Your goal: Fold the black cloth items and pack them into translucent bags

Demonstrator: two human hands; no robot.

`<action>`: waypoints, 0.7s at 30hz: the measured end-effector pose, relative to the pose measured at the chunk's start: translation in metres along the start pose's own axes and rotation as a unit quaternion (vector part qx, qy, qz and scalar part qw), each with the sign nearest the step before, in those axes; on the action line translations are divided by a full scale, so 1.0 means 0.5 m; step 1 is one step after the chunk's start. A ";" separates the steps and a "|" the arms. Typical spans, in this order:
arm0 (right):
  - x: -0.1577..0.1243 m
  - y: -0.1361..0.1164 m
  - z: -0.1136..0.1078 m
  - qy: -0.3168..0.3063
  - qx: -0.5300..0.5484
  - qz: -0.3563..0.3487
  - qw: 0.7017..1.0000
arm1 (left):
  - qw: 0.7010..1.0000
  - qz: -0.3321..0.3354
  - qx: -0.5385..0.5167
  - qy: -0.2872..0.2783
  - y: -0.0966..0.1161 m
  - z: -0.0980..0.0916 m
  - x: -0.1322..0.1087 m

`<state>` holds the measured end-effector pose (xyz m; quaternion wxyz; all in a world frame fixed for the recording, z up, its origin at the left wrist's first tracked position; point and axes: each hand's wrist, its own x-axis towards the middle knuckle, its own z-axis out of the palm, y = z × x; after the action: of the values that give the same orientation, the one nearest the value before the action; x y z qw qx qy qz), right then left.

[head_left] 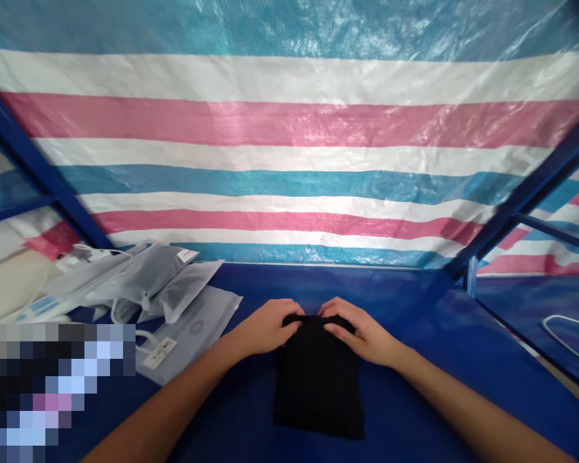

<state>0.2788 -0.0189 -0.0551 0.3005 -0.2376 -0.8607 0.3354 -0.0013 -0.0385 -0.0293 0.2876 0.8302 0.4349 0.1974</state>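
A piece of black cloth (319,386), roughly rectangular and looking folded, lies on the blue surface (415,411) in front of me. My left hand (273,325) grips its far left corner, thumb on top and fingers curled over the far edge. At the far right corner, my right hand (352,328) pinches the same edge in a like way. A short stretch of that edge shows between the two hands. What kind of garment or cloth it is, I cannot make out.
Several frosted zip bags (147,276), some with dark contents, are piled at the left; a flatter bag (200,321) lies nearest my left arm. Blue metal posts (506,218) frame a striped plastic sheet (289,122) behind. A white cable (567,321) lies at the right.
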 end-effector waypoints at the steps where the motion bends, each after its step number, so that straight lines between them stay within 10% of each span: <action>1: -0.001 0.001 0.000 -0.006 -0.005 0.000 1.000 | 1.000 -0.011 -0.018 0.003 0.001 0.001 0.000; 21: -0.009 0.027 0.009 0.092 0.046 0.126 0.987 | 0.994 -0.006 -0.072 0.088 0.006 0.040 0.001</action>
<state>0.2818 -0.0149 -0.0691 0.3439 -0.3600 -0.7765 0.3863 0.0125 -0.0456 -0.0424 0.3084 0.7843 0.4481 0.2982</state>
